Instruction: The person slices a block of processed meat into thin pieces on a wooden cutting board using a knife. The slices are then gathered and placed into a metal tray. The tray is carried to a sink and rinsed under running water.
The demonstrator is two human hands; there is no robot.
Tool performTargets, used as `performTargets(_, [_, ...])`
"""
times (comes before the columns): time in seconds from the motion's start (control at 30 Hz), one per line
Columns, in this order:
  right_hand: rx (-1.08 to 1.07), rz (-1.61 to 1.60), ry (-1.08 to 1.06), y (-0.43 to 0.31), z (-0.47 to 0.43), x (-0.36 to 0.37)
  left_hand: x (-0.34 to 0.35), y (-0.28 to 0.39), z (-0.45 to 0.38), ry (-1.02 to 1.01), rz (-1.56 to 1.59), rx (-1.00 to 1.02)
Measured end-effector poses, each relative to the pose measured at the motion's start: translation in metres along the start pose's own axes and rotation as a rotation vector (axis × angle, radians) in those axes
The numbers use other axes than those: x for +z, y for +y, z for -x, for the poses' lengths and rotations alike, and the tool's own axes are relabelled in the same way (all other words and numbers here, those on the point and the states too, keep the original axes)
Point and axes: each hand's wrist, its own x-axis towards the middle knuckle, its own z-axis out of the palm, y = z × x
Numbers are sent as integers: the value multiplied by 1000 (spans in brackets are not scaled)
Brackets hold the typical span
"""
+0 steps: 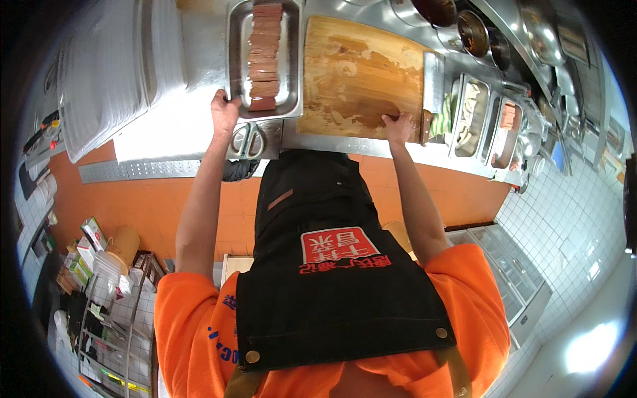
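Note:
My left hand (226, 113) grips the near left corner of a stainless steel tray (291, 107). Inside the tray lies a long row of sliced pinkish-brown meat (265, 57), probably luncheon meat or sausage. Against the tray's right side is a wet wooden cutting board (361, 74). My right hand (399, 128) rests on the board's near right part, thumb apart from the other fingers and nothing visible in it. A cleaver (433, 82) with a wooden handle lies along the board's right edge, close to my right hand. Scissors (247, 141) lie just below the tray.
Stacked clear plastic lids or containers (107, 74) stand at the left. Right of the cleaver are a green striped cloth (440, 122) and two narrow metal pans, one with pale food (469, 112), one with pink pieces (507, 117). Metal pots (473, 34) line the back right.

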Motion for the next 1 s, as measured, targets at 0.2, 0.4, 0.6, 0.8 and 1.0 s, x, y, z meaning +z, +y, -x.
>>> performTargets(0.2, [240,-566,-54,28,-20,28,5,14,6,-86,386,-60])
performTargets(0.4, [109,-508,-102,-25,-2,-16,-3,28,24,-61,435,28])
performTargets(0.6, [-417,-571,-189,-129,53,-121,1,58,67,-63,500,-5])
performTargets(0.8, [-1113,-235,-424,-221,137,-136,-7,96,122,-73,484,-63])
performTargets(1.0, [-1342,-151,-467,-202,165,-106,0,75,169,84,475,-65])
